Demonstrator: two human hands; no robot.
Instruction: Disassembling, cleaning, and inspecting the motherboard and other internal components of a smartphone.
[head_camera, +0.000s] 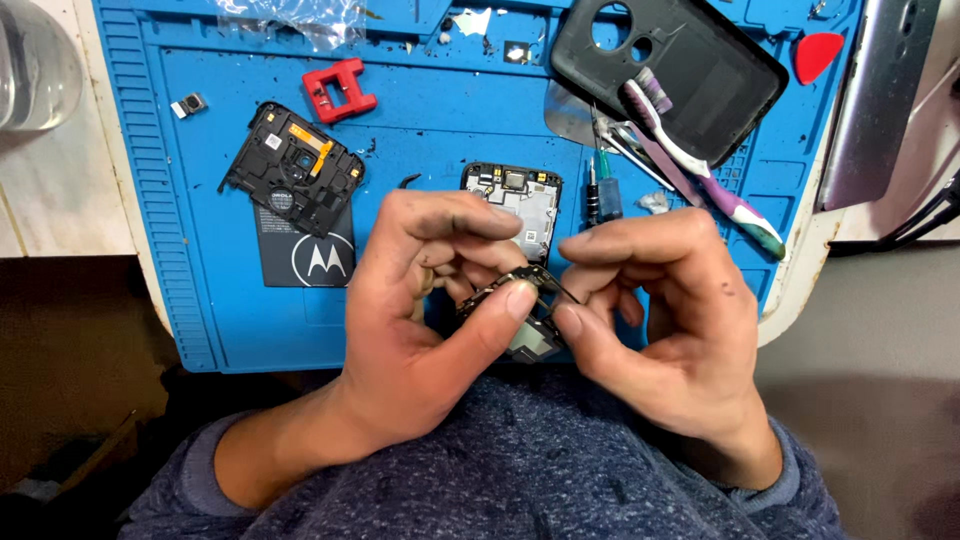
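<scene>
Both hands (520, 300) pinch a small dark phone part (522, 318), long axis unclear.

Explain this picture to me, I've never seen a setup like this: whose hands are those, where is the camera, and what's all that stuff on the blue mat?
There is no machine here. A person wears a camera on the head, so the single picture looks down at their own two bare hands. The left hand and right hand together pinch a small dark phone part between the fingertips, held above a blue mat.

On the mat lie an opened phone, partly hidden behind the hands, a black inner frame resting on a dark battery, a red clamp, a tiny camera module, a black back cover, a toothbrush, tweezers, a small screwdriver and a red pick.
</scene>
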